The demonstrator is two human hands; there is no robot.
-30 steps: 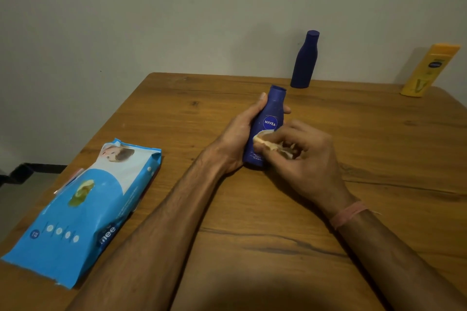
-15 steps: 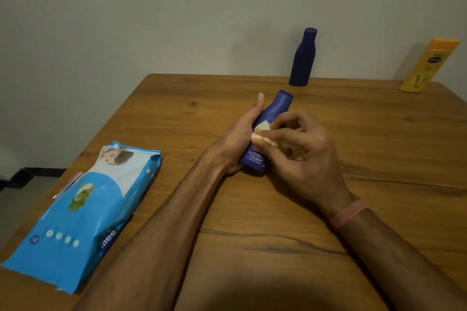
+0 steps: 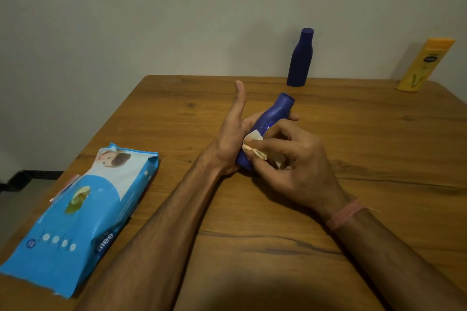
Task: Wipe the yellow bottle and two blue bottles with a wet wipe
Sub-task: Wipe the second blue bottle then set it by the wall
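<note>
The blue wipes pack (image 3: 75, 222) shows the white letters "mee" on its near side fold (any further letters are out of sight). The round logo on the held blue bottle (image 3: 271, 118) and the dark oval on the yellow bottle (image 3: 424, 63) are unreadable.

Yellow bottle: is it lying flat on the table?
No. The yellow bottle stands on its base at the far right corner of the table, near the wall, apart from both hands.

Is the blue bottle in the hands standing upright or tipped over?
Tipped. The blue bottle leans with its cap toward the far right, cradled by the left hand while the right hand presses the wet wipe on it.
</note>
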